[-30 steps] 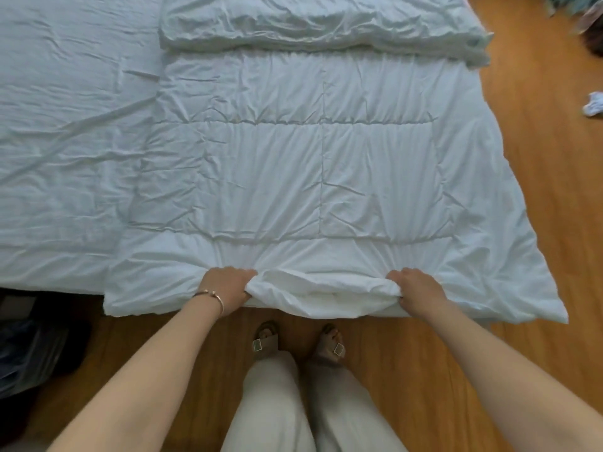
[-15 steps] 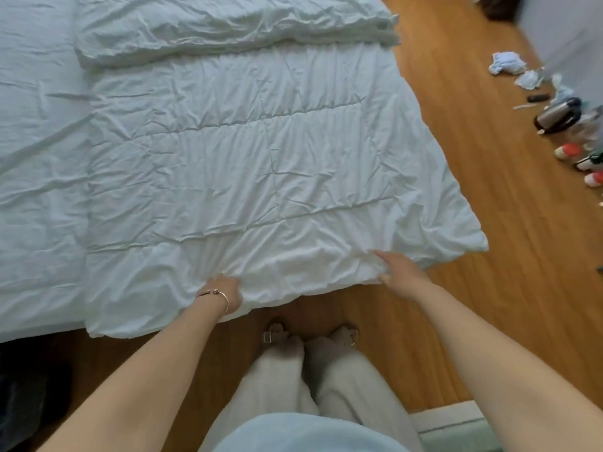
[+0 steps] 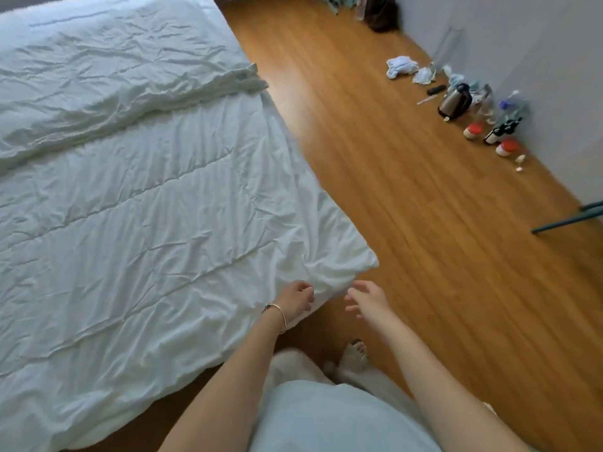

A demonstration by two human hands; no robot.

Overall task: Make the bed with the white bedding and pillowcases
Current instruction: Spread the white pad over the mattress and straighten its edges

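A white quilted duvet (image 3: 146,230) lies spread over the bed, its far part folded back in a thick roll (image 3: 107,102). Its near right corner (image 3: 352,265) hangs over the wooden floor. My left hand (image 3: 295,300), a thin bracelet on its wrist, hovers at the duvet's near edge just left of that corner, fingers loosely curled and holding nothing. My right hand (image 3: 368,301) is over the floor just below the corner, fingers spread and relaxed, apart from the fabric.
Along the grey wall at the right stand a kettle (image 3: 455,101), several bottles and red-capped jars (image 3: 473,130), and crumpled cloths (image 3: 401,66). A dark bag (image 3: 380,13) sits at the far end. A teal furniture leg (image 3: 567,220) crosses the floor at right. My feet (image 3: 354,352) stand by the bed.
Both hands have let go of the duvet's near edge and shifted right toward its corner. The view has swung right, showing the wall and floor items.
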